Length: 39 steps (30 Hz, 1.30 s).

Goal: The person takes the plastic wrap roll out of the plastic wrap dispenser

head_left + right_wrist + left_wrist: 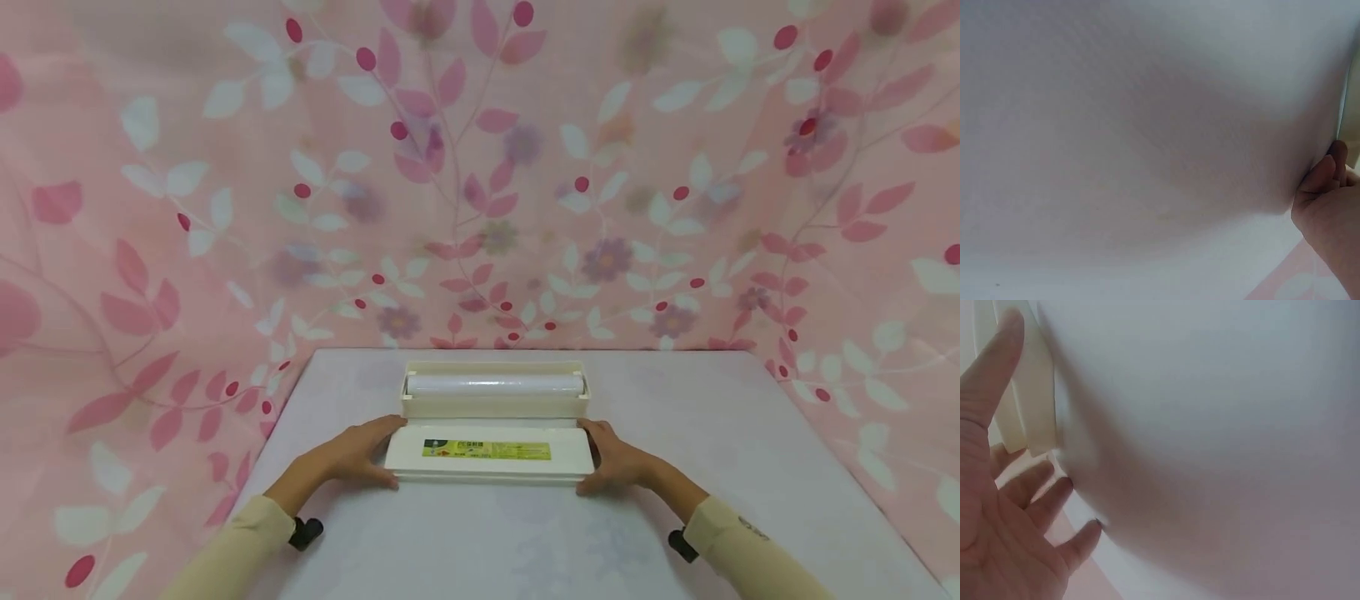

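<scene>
In the head view, a long white lid (pixel 572 450) with a yellow-green label (pixel 486 450) lies in front of an open cream-white box (pixel 495 407). A roll of cling film (pixel 495 384) lies in that box. My left hand (pixel 360 450) holds the lid's left end, thumb at the front corner and fingers at the back. The right hand (pixel 622 457) grips the opposite end the same way. The left wrist view shows the thumb along the lid's end (pixel 1034 394), with other fingers spread lower down. In the right wrist view, only part of the right hand (pixel 1329 206) shows, beside the lid's edge.
A white-covered table (pixel 480 542) lies under everything. Pink flowered cloth (pixel 480 183) hangs behind it and along both sides. Dark wrist-worn devices (pixel 305 533) sit below both sleeves.
</scene>
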Motion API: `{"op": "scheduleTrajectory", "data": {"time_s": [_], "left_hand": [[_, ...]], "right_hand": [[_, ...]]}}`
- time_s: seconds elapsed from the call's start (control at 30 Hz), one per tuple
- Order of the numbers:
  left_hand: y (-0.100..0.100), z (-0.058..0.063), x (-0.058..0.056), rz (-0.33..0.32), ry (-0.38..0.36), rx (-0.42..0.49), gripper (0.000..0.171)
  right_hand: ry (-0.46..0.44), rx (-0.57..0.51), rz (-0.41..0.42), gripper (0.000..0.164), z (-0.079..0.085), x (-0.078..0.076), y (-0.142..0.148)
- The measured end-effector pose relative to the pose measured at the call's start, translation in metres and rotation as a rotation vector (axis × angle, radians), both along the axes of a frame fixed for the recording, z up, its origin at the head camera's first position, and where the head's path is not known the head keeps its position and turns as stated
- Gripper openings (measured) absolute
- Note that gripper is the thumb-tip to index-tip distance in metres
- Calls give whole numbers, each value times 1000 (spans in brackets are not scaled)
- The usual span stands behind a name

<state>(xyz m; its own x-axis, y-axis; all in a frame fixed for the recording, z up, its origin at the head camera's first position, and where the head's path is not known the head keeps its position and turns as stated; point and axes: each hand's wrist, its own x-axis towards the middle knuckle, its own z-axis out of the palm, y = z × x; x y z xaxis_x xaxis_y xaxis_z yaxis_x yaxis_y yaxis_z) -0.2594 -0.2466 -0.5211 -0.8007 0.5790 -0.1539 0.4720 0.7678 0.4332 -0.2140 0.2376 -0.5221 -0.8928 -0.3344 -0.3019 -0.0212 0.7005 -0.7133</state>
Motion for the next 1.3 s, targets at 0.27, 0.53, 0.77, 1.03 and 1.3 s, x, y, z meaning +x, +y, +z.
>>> {"op": "scheduleTrajectory", "data": {"time_s": [0.27,0.53,0.77,1.03,1.3], "left_hand": [[-3,6,13,57,101,-32,95],[-22,30,3,155,389,13,58],[-40,34,-5,266,540,-80,62],[-50,30,-3,347,534,-133,67],[-52,27,-3,363,509,-128,70]], "right_hand": [[137,51,2,115,6,17,1],[462,307,-13,97,22,35,18],[744,507,-41,98,21,32,45],[780,568,-93,96,9,26,65],[716,627,-104,95,16,28,77]]}}
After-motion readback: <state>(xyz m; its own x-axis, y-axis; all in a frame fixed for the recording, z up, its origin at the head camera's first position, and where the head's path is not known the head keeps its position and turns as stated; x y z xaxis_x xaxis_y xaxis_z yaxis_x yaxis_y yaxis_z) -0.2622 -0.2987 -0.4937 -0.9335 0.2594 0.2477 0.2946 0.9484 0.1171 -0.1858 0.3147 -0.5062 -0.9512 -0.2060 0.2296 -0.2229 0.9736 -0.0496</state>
